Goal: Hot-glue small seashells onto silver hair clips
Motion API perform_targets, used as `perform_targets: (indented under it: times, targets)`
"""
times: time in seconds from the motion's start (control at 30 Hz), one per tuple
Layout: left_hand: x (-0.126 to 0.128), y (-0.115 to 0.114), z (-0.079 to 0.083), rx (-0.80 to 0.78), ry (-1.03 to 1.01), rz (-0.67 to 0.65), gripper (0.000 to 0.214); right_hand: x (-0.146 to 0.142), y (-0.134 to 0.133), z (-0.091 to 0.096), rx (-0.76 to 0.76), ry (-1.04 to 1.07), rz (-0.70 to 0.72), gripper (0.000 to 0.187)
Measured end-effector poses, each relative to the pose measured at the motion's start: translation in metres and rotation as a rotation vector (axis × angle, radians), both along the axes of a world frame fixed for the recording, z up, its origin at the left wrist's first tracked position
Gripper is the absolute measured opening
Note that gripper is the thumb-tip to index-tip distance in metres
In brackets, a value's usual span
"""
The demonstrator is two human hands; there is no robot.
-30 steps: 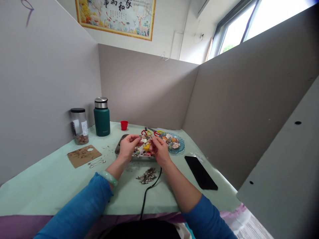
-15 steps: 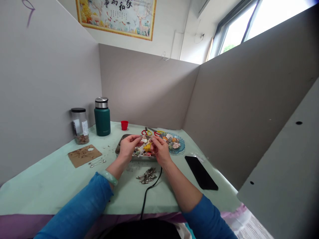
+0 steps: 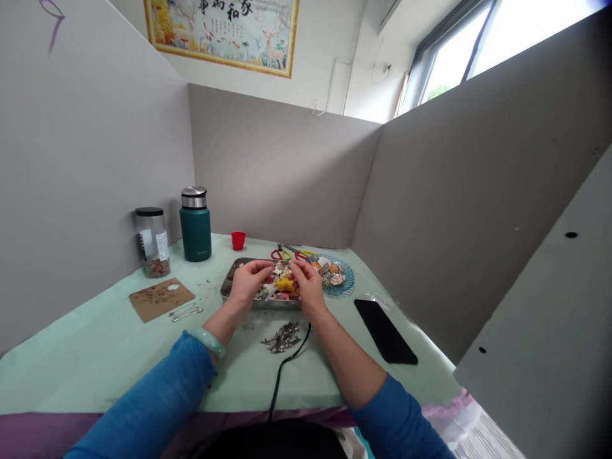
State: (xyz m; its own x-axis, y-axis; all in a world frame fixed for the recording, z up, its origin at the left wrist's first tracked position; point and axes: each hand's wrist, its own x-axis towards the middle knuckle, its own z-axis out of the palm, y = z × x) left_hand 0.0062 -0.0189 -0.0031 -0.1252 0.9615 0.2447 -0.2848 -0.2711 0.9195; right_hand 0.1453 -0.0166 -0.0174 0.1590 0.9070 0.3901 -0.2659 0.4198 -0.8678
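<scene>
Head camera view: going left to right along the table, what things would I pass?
A clear jar, green flask, red cup, blue glass dish, black phone.

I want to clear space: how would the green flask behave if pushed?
The green flask stands tall and narrow, so a high push might tip it. Being round, it would probably roll once down. Its steel lid hints at an insulated, fairly heavy body.
</scene>
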Motion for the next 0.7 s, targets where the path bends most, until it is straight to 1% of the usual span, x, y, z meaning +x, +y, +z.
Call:
perform_targets:
  times: [0.2,0.37,0.6,0.67,0.7]
  targets:
    - [0.0000,0.0013,-0.0009,-0.005,0.003,-0.001,0.039,0.0004,-0.0004,0.0005,0.003,-0.006,-0.004,0.033]
    - [-0.0003,0.0020,-0.0015,-0.002,0.014,0.007,0.040,0.0009,-0.0015,0.0013,0.003,-0.025,-0.001,0.031]
    - [0.0006,-0.0002,0.0009,0.000,-0.009,0.017,0.040,0.0004,0.0007,-0.0031,0.089,-0.123,-0.017,0.027]
    - [0.0005,0.0000,0.0013,-0.001,-0.010,0.019,0.039,0.0022,0.0012,-0.0029,0.100,-0.177,-0.048,0.028]
    - [0.0004,0.0004,0.0013,-0.001,-0.011,0.022,0.039,0.0037,0.0012,-0.0025,0.112,-0.224,-0.088,0.028]
